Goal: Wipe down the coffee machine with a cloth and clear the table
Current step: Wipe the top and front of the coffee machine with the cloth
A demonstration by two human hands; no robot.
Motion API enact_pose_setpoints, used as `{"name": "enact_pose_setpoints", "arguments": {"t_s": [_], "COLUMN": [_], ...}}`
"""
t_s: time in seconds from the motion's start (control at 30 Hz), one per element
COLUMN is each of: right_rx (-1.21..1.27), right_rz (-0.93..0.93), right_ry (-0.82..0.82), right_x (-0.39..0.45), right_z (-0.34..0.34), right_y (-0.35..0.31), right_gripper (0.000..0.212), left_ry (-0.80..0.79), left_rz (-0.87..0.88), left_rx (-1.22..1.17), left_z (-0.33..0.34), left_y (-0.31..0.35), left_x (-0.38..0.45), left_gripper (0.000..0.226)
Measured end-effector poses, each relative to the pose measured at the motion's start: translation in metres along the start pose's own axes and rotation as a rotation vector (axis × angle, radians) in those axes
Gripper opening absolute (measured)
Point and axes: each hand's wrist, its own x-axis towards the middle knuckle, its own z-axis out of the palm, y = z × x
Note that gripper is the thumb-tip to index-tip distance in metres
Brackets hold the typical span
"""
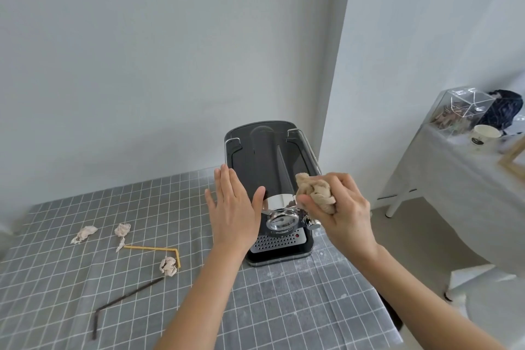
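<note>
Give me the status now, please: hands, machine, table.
Left hand open, flat on coffee machine. Right hand grips cloth at machine front. Three crumpled tissues and two bent straws left on table.

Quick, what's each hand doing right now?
Left hand: open, fingers straight, against the coffee machine's left side.
Right hand: gripping a crumpled beige cloth.

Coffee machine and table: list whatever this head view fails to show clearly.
- Coffee machine: its left side is hidden by the left hand; its back faces away.
- Cloth: bunched in the right hand, so its full extent is hidden.
- Machine's front label: too small to read.
- Table: cut off by the bottom and left edges.
- Clear box contents on the side table: too small.
</note>
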Motion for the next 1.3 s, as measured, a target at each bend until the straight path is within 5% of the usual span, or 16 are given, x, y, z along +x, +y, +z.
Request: {"name": "enact_pose_setpoints", "arguments": {"t_s": [0.17,0.33,0.43,0.6,0.83,1.07,1.2,1.3], "right_rx": [0.033,0.06,0.047,-0.197,-0.15,-0.381,-0.196,-0.106], "right_rz": [-0.031,0.279,0.255,-0.036,-0.038,-0.142,0.139,0.289], "right_ry": [-0.346,-0.006,0.069,-0.463,-0.639,-0.659,-0.318,-0.406], "right_x": [-0.017,-0.009,0.015,0.05,0.086,0.111,0.12,0.122], "right_z": [-0.013,-0.049,-0.042,0.006,0.007,0.009,0.019,0.038], "right_y": [0.02,0.025,0.011,0.013,0.03,0.046,0.037,0.025], "right_gripper": [0.038,0.033,0.024,0.037,0.039,0.047,0.043,0.037], "left_ry": [-0.007,-0.006,-0.01,-0.023,-0.029,-0.05,-0.052,-0.067], "left_rz": [0.001,-0.003,0.0,0.002,-0.002,0.002,0.0,0.002], "left_rx": [-0.008,-0.016,-0.017,-0.014,-0.038,-0.006,-0.018,-0.053], "left_z": [0.001,0.004,0.005,0.002,-0.002,-0.002,0.0,-0.002], "left_y": [-0.001,-0.002,-0.003,-0.002,-0.001,0.0,-0.003,-0.002], "left_x": [0.0,0.0,0.001,-0.001,-0.004,-0.001,0.0,0.0], "left_gripper": [0.082,0.082,0.082,0.084,0.08,0.077,0.079,0.082]}}
